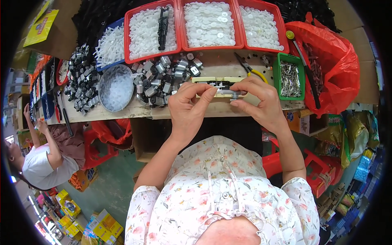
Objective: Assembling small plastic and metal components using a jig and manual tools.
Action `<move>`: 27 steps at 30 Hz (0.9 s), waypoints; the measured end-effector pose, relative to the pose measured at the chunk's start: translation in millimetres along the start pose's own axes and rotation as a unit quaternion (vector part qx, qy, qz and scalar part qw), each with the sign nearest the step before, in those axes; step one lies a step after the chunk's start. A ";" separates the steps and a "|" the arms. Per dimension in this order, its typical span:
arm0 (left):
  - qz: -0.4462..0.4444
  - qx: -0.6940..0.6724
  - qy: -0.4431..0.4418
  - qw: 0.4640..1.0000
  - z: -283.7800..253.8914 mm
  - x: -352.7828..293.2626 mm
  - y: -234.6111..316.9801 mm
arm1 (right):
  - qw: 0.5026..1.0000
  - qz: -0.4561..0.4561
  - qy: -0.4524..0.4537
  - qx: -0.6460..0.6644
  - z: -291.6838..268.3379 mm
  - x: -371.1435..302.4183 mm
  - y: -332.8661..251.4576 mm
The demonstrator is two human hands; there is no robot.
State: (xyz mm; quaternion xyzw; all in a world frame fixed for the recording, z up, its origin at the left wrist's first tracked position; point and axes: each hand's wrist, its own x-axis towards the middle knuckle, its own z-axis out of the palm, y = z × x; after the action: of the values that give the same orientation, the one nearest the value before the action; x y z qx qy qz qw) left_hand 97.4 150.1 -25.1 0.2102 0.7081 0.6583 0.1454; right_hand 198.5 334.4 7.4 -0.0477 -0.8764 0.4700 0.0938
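Both my hands meet over the front of the table, at a cream-coloured holder (210, 79) with a dark part in it. Thumb and index finger of my left hand (188, 108) are pinched at a small white plastic piece (218, 86); its exact kind is hidden by the fingertips. My right hand (261, 100) grips a small greyish plastic gear part (233, 94) between thumb and fingers, just in front of the holder. Whether the two pieces touch cannot be made out.
Red trays (179, 48) of white plastic gears stand behind, beside a green tray (303, 77) of metal pins. Small motors (153, 83) lie piled left, near a round dish (116, 109) of whitish grease. Pliers (255, 72) lie behind my right hand. Another person (49, 163) works at left.
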 end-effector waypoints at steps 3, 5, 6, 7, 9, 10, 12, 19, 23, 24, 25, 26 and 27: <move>-0.015 0.004 0.005 1.000 2.4 -0.1 -0.2 | 0.999 -0.014 0.005 -0.040 -4.1 -3.8 4.0; -0.019 0.003 0.011 1.000 1.3 0.9 -3.7 | 0.999 -0.014 0.007 -0.050 -8.7 -6.9 7.3; -0.022 -0.020 0.025 0.999 0.0 2.2 -7.3 | 0.999 -0.008 0.019 -0.049 -12.8 -9.2 8.9; -0.025 -0.044 0.040 0.998 -0.9 3.1 -9.3 | 0.998 -0.003 0.031 -0.048 -15.1 -10.6 9.5; -0.033 -0.047 0.037 0.998 -1.4 3.8 -8.8 | 0.999 0.012 0.034 -0.028 -16.2 -12.4 6.5; -0.042 -0.049 0.036 0.997 -1.4 4.0 -8.1 | 0.999 0.025 0.036 -0.007 -16.2 -12.9 5.3; -0.035 -0.042 0.021 0.998 -1.0 1.7 -6.2 | 0.999 0.017 0.029 -0.014 -11.6 -12.1 7.3; 0.015 -0.005 0.004 1.000 -0.4 2.9 -5.1 | 0.999 -0.008 0.032 -0.003 -2.5 -6.1 6.8; 0.023 -0.022 0.001 0.999 1.1 3.0 -4.1 | 1.000 0.002 0.020 0.012 -4.5 -5.8 5.7; 0.012 -0.044 0.000 0.999 2.7 2.2 -5.8 | 1.000 0.005 0.009 0.024 -4.6 -4.7 6.7; 0.002 -0.066 -0.001 0.998 3.7 1.8 -6.6 | 0.999 0.008 -0.001 0.036 -4.8 -4.0 7.3; 0.002 -0.065 0.000 0.998 3.9 2.1 -6.1 | 0.999 0.008 -0.001 0.036 -4.8 -3.2 7.2; -0.013 -0.056 -0.007 0.998 3.8 2.2 -5.9 | 0.999 0.013 0.000 0.038 -3.9 -2.8 7.3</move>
State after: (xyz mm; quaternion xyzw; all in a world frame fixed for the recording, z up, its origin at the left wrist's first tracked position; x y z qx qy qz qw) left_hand 96.7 154.2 -31.2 0.1969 0.6715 0.6937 0.1706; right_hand 202.0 341.1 3.2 -0.0554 -0.8572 0.5042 0.0894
